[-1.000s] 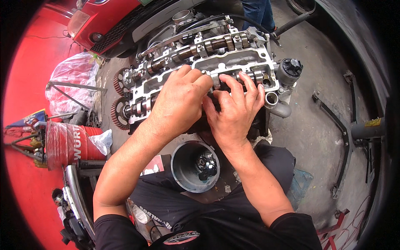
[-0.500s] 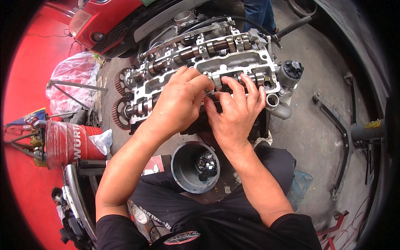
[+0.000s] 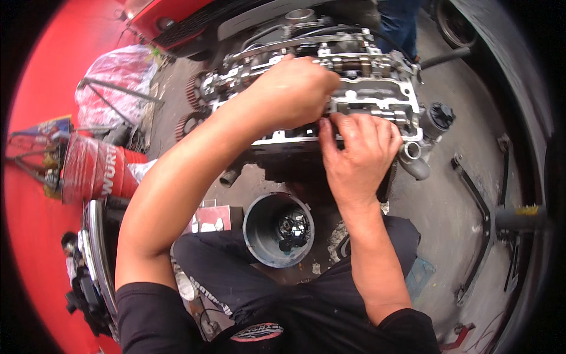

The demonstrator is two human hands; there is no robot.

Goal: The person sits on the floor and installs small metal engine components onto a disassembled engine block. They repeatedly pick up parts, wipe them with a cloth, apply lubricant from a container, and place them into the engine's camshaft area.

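Note:
A bare metal engine cylinder head (image 3: 377, 97) with camshafts lies on the concrete floor in front of me. My left hand (image 3: 292, 91) rests curled on top of its middle, fingers bent down into a recess; what they grip is hidden. My right hand (image 3: 359, 150) presses against the head's near edge, fingers spread and touching the metal, the thumb meeting the left hand's fingertips. Two toothed cam sprockets (image 3: 191, 106) sit at the head's left end. A round port fitting (image 3: 410, 153) sticks out just right of my right hand.
A grey bucket (image 3: 259, 236) holding dark small parts stands between my knees. A red can (image 3: 97, 171) and a plastic-wrapped bundle (image 3: 112, 82) lie to the left. A bent black metal bar (image 3: 477, 200) lies right. Another person's legs (image 3: 398, 23) stand behind the head. A red car (image 3: 171, 15) is at the back.
The view has closed in on the cylinder head. My left hand has shifted right over the middle, and my right hand has slid down to the near edge.

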